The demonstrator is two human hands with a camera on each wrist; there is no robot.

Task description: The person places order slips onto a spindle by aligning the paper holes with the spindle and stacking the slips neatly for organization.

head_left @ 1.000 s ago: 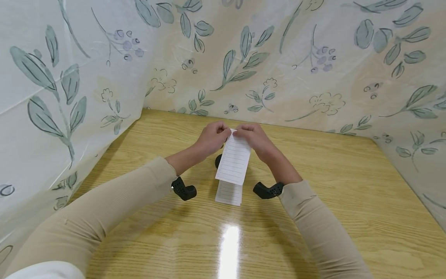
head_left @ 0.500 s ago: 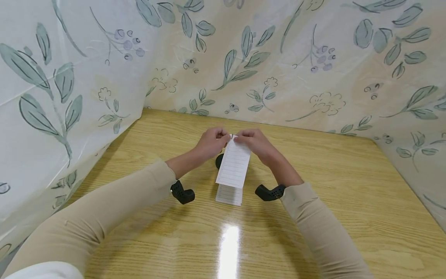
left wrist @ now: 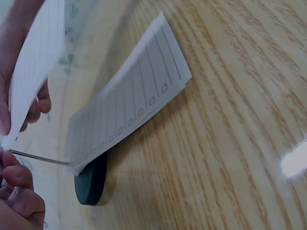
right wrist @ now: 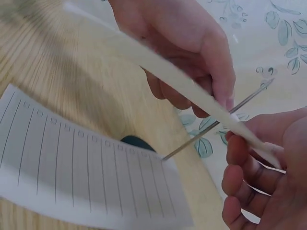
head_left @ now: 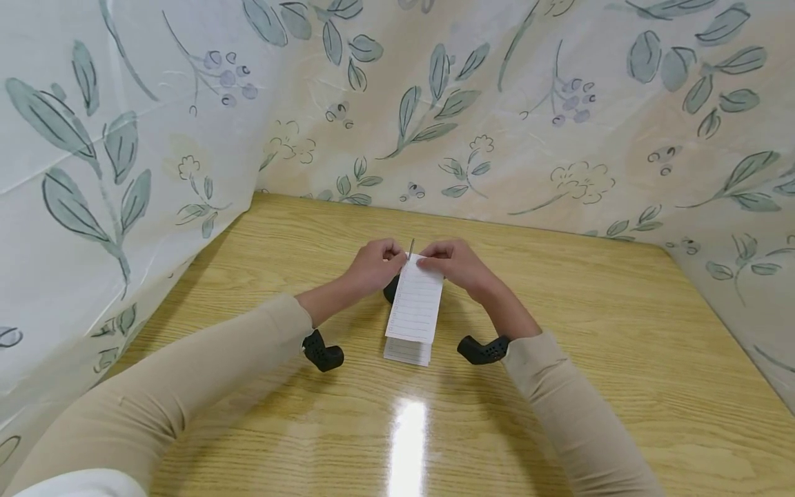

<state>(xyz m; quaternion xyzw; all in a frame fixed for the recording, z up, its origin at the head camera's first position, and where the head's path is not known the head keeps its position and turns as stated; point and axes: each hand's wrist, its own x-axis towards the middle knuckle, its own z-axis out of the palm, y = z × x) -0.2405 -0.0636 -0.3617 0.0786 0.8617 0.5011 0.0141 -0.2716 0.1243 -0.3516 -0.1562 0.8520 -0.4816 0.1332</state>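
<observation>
My left hand (head_left: 386, 261) and right hand (head_left: 430, 261) each pinch the top edge of a white lined sheet (head_left: 416, 304) held over the table. A thin metal spike (head_left: 411, 247) pokes up through that edge between my fingertips. The spike (right wrist: 216, 122) rises from a round black base (left wrist: 91, 182). A small stack of lined sheets (left wrist: 129, 110) hangs on it lower down, its free end on the table. In the right wrist view the held sheet (right wrist: 182, 81) shows edge-on and blurred, between my left hand (right wrist: 192, 52) and my right hand (right wrist: 259, 177).
The wooden table (head_left: 609, 359) has leaf-patterned cloth walls (head_left: 497, 110) at the back and on both sides. Black wrist cameras (head_left: 323, 352) (head_left: 481, 348) sit under my beige sleeves. A bright glare patch (head_left: 408, 442) lies on the table near me.
Both hands have moved down and toward me with the sheet. The spike's tip now stands above the sheet's top edge, where before it was hidden.
</observation>
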